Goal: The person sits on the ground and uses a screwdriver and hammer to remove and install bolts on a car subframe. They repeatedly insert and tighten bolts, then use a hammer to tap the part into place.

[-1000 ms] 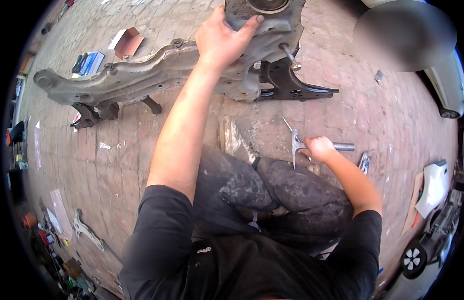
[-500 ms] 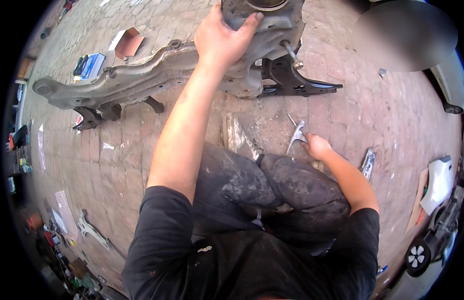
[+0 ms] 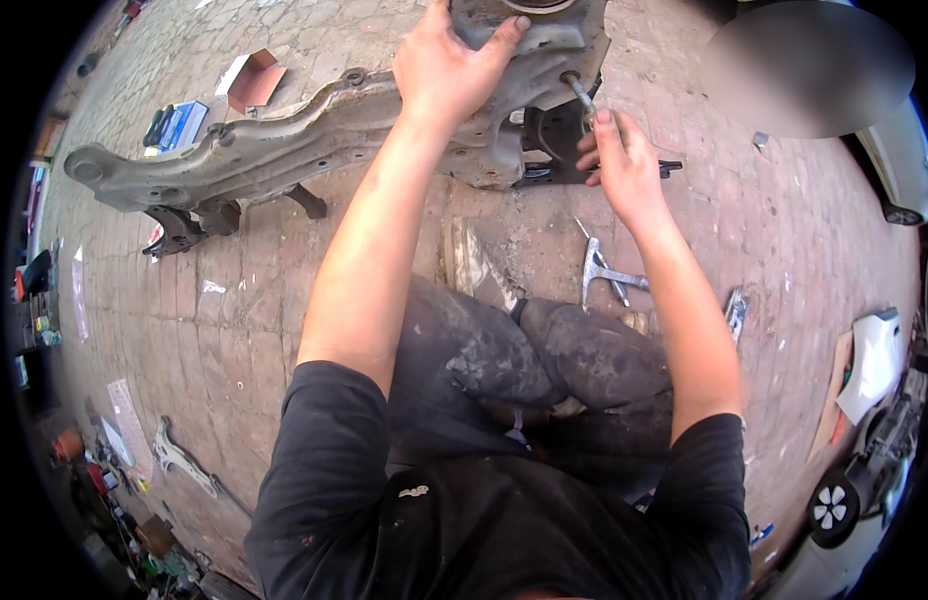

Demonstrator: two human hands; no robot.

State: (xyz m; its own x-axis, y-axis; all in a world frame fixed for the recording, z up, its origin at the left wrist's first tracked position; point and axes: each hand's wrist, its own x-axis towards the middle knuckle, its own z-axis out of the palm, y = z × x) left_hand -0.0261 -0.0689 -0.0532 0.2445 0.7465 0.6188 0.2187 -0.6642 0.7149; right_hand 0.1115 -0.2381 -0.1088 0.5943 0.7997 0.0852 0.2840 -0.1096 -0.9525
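A long, dirty grey vehicle subframe (image 3: 304, 148) lies across the ground in front of me. My left hand (image 3: 446, 68) grips its raised right-hand part, with the thumb on top near a round opening and the other fingers partly hidden. A long bolt (image 3: 576, 86) sticks out of the subframe's near side. At the bolt's outer end are the fingers of my right hand (image 3: 624, 160), closed around it and covering its head. Beneath the right forearm, a T-shaped silver hand tool (image 3: 606, 274) rests on the bricks, next to another thin metal tool. A black control arm (image 3: 556, 140) shows behind the right hand.
An open cardboard box (image 3: 254, 82) and a blue box (image 3: 184, 124) stand beyond the subframe. A light metal arm (image 3: 180, 458) lies at lower left. White panel (image 3: 872, 365) and a car (image 3: 896, 170) are at the right, where a blurred patch hides part of the view.
My right hand has put the T-shaped tool down on the bricks and moved up and forward to the bolt's end. My left hand stays on the subframe.
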